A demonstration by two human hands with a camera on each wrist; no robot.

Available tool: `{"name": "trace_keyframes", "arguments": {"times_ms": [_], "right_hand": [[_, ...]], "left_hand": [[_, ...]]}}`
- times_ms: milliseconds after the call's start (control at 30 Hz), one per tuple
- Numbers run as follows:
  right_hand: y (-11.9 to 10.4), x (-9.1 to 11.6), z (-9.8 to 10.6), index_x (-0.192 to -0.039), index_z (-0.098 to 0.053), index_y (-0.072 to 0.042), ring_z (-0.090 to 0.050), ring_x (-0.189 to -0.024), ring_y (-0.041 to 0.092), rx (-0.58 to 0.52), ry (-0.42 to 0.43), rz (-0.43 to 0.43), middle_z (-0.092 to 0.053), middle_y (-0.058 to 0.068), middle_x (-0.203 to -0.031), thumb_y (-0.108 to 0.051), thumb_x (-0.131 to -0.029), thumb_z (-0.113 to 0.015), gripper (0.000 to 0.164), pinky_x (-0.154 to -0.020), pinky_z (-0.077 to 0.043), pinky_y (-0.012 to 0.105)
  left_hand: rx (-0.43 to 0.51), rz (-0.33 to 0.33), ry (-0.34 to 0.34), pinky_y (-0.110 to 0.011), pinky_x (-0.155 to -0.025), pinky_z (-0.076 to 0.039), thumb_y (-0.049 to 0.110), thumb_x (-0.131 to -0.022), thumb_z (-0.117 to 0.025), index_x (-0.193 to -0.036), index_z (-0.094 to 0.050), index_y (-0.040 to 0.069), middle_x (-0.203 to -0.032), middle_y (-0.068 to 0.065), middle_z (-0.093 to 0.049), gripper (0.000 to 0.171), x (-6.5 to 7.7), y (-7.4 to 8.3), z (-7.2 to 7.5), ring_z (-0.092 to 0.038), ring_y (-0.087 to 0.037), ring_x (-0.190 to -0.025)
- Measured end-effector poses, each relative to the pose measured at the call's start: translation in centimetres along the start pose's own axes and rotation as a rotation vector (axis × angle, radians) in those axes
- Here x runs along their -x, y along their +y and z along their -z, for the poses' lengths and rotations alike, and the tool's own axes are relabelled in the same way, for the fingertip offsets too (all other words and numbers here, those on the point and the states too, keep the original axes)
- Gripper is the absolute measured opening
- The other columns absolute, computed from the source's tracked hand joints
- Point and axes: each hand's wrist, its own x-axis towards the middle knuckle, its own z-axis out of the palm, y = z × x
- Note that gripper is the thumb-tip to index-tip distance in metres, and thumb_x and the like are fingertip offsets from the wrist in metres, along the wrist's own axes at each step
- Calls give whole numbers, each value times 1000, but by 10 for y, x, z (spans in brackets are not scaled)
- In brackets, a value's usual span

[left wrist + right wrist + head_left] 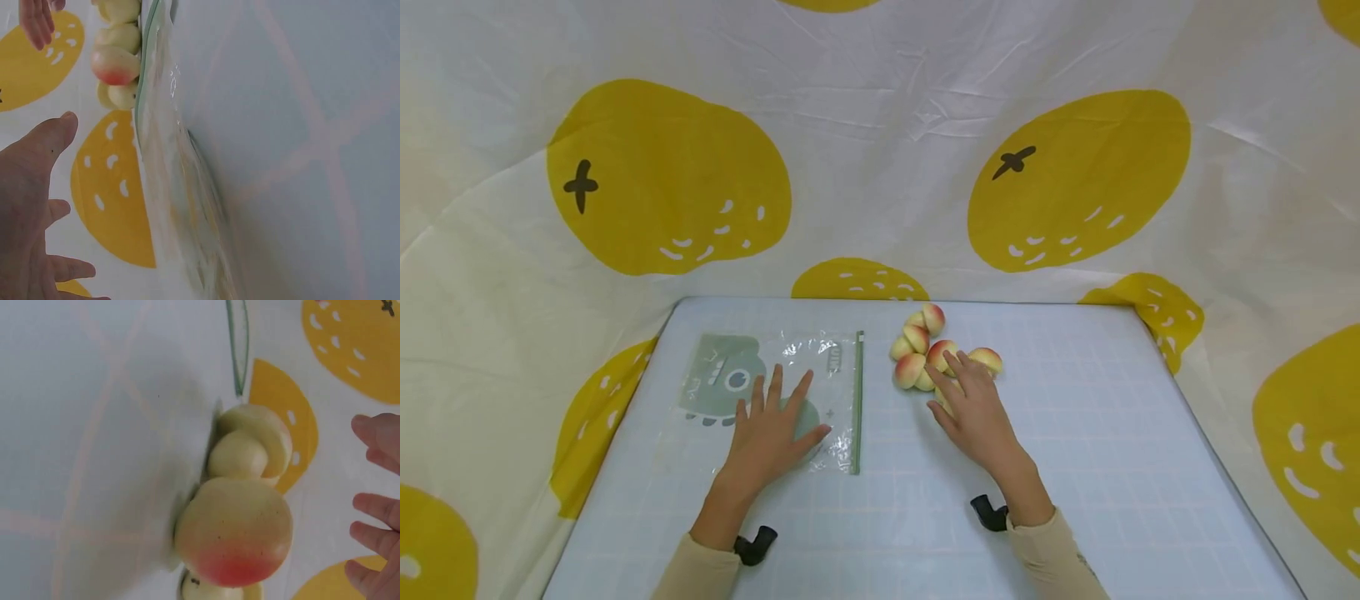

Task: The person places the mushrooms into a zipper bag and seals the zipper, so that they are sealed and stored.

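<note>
A clear zip bag (722, 387) with a green one-eyed monster print lies flat on the left half of the table, its green zip strip (857, 408) facing right. Over it hovers my left hand (767, 437), fingers spread and holding nothing; the left wrist view shows a gap between hand and bag. Several small peach-like fruits (912, 369), pale yellow with a red blush, lie in a cluster right of the bag. My right hand (976, 412) is above the near part of the cluster, fingers extended, hiding some fruits. A large blushed fruit (234, 531) shows below that hand's fingers, apart from them.
The table (1112, 450) has a pale cover with a faint grid. Behind and beside it hangs a white cloth (880, 167) printed with yellow fruit. A black curved piece (757, 546) sits at the left wrist, and a similar black piece (989, 512) at the right.
</note>
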Motion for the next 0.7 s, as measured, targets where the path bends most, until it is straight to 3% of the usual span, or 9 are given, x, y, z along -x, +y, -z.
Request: {"name": "trace_keyframes", "arguments": {"times_ms": [233,433,700], "right_hand": [[-14,-13,-15,-136,-60,-9,-42,-133,49,1,-48,15,-52,26,-139,-22,-85,-81,56,-102,-34,69],[-25,-24,-26,-126,-68,-16,-44,-132,47,15,-82,51,-55,24,-137,-23,-87,-79,41,-103,-35,67],[-36,-35,-40,-126,-70,-18,-42,-136,43,93,-195,49,-54,21,-139,-25,-89,-77,38,-111,-28,61]], "left_hand": [[23,-22,6,-77,-102,-23,71,-90,-55,-161,-22,28,-163,-25,-13,89,-3,3,-4,-17,-55,-143],[69,-11,-33,-78,-100,-24,69,-90,-56,-161,-22,28,-163,-25,-13,89,-7,7,-8,-16,-54,-143],[76,8,-80,-77,-99,-27,66,-90,-59,-160,-25,24,-161,-26,-19,88,-13,14,-15,-19,-54,-143]]}}
